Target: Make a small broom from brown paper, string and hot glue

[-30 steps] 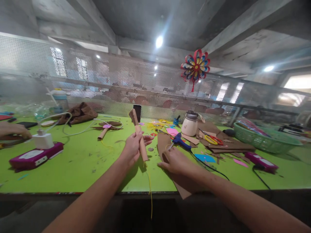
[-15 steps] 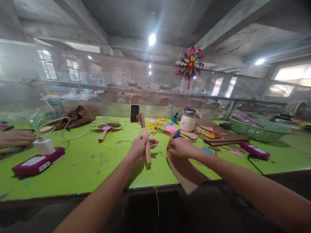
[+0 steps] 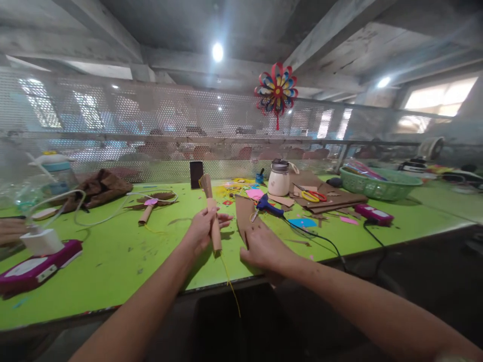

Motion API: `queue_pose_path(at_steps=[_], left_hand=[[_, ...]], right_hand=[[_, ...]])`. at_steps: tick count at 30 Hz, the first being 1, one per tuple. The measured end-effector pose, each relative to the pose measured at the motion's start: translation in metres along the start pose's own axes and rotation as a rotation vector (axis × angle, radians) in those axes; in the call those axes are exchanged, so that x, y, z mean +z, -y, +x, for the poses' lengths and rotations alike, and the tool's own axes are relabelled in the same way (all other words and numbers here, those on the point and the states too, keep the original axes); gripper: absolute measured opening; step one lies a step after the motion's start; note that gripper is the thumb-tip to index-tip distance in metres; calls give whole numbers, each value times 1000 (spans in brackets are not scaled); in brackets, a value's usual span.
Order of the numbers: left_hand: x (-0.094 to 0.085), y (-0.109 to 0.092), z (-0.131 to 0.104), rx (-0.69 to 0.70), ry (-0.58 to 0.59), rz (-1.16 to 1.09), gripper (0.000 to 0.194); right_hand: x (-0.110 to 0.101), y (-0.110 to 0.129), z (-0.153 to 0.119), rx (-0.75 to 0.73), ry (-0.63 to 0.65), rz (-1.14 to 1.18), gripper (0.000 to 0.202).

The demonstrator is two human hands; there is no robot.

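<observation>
My left hand (image 3: 202, 229) is wrapped round a rolled brown paper tube (image 3: 215, 231), held tilted over the table, its folded upper end pointing away. Yellow string (image 3: 233, 291) dangles from the tube's lower end past the table edge. Close by on the right, my right hand (image 3: 262, 246) is closed on a strip of brown paper (image 3: 245, 208), whose far end shows beyond the knuckles; its near part is mostly hidden. A blue glue gun (image 3: 269, 206) lies just past this hand, its nozzle over the paper.
A paper piece with a tube stem (image 3: 145, 213) lies left. Behind stand a phone (image 3: 196, 175) and a white jar (image 3: 278, 181). Scissors (image 3: 314, 195), brown sheets (image 3: 347, 203) and a green basket (image 3: 381, 186) are right. Power strips (image 3: 41, 266) sit at both sides; another person's hand (image 3: 13, 231) shows far left.
My right hand has moved from the brown paper's upper part down to its near part, and the paper lies flatter. The glue gun is now in plain view. My left hand still holds the tube.
</observation>
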State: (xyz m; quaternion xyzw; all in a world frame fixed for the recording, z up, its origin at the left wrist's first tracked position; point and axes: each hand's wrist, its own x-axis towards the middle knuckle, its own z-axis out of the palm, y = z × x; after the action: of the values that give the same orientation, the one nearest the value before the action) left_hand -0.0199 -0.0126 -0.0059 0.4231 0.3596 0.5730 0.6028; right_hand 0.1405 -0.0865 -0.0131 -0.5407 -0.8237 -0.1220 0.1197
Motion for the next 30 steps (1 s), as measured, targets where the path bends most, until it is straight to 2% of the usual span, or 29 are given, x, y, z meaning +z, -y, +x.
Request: queue_pose_path(at_steps=[3, 6, 9, 11, 14, 17, 25, 30], left_hand=[[-3, -2, 3, -2, -12, -24, 3], [-3, -2, 5, -11, 0, -51, 3], [-4, -1, 7, -13, 14, -49, 3], [-4, 1, 8, -19, 16, -39, 3], [-4, 2, 7, -27, 10, -28, 2], [-2, 2, 5, -27, 14, -39, 2], [3, -3, -3, -59, 2, -39, 3], [0, -1, -1, -27, 17, -8, 3]], right_hand=[[-1, 1, 8, 26, 38, -29, 31], [-8, 4, 11, 47, 73, -31, 35], [-12, 9, 15, 19, 141, -60, 38], [-11, 9, 21, 4, 191, -79, 32], [-5, 1, 32, 0, 231, -96, 22], [0, -10, 39, 11, 256, -110, 23], [-2, -26, 35, 14, 175, -136, 33], [-7, -36, 46, -5, 117, -122, 34]])
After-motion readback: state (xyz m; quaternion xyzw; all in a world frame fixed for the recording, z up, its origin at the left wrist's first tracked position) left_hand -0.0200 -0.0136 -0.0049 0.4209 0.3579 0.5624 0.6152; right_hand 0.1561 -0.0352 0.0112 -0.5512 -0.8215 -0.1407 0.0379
